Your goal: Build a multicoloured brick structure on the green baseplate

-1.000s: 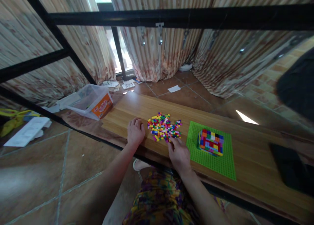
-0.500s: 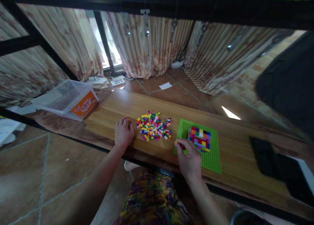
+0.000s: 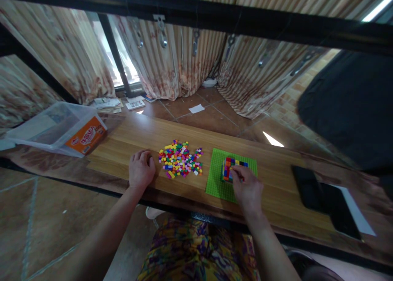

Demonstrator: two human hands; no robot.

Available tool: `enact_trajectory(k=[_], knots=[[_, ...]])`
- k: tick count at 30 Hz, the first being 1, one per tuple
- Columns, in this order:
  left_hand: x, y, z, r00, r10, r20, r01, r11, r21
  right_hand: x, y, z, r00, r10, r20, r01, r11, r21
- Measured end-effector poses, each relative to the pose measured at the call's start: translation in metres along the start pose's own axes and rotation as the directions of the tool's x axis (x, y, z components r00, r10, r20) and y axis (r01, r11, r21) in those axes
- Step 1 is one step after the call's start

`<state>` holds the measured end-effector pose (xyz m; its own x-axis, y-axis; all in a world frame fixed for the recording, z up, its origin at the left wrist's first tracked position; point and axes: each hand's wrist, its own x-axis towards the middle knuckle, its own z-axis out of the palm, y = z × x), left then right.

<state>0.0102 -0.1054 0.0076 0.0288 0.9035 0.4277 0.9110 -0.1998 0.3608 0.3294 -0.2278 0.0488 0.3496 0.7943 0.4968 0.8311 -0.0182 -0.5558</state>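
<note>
My right hand (image 3: 248, 187) is over a block built of many-coloured toy bricks (image 3: 227, 168), its thumb and fingertips pinched at the top. A small toy brick seems to be between the fingertips, mostly hidden. The built block sits on a green studded baseplate (image 3: 216, 178), and my hand covers its right and near part. My left hand (image 3: 141, 169) rests on the table with fingers loosely curved and the thumb apart. It lies just left of a loose pile of small coloured bricks (image 3: 181, 158) and holds nothing that I can see.
The wooden table (image 3: 123, 138) carries a clear plastic bin (image 3: 55, 127) with an orange label at the left. Dark flat objects (image 3: 310, 191) and a white sheet (image 3: 357, 211) lie at the right. A black metal bar (image 3: 196, 17) crosses above, before curtains.
My right hand has moved from the baseplate's left edge to the top of the built block. My left hand stays beside the pile. The view has shifted to the right.
</note>
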Motion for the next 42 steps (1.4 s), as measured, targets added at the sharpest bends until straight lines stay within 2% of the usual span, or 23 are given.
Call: enact_trajectory(k=[8,25,31,36,39,42], knots=[[0.000,0.000,0.001,1.000,0.000,-0.010,0.000,1.000,-0.007,0.005,0.005,0.013,0.993,-0.113,0.042,0.115,0.992,-0.053],[0.000,0.002,0.000,1.000,-0.005,-0.019,0.005,1.000,0.000,0.006,0.007,0.013,0.992,-0.103,0.074,0.112,0.985,-0.132],[-0.001,0.003,-0.001,1.000,-0.001,-0.019,0.001,1.000,-0.013,0.006,0.003,0.015,0.996,-0.082,0.019,0.085,0.980,-0.180],[-0.001,0.002,-0.001,1.000,-0.003,-0.013,0.003,1.000,-0.026,-0.003,0.012,0.003,0.996,0.014,-0.093,-0.034,0.976,-0.215],[0.000,0.001,0.000,1.000,-0.001,-0.007,0.001,0.999,-0.032,-0.007,0.017,-0.002,0.995,0.034,-0.089,-0.052,0.975,-0.214],[0.000,0.000,0.000,1.000,-0.004,-0.005,0.004,0.999,-0.037,-0.006,0.016,0.002,0.996,0.008,-0.083,-0.025,0.980,-0.199]])
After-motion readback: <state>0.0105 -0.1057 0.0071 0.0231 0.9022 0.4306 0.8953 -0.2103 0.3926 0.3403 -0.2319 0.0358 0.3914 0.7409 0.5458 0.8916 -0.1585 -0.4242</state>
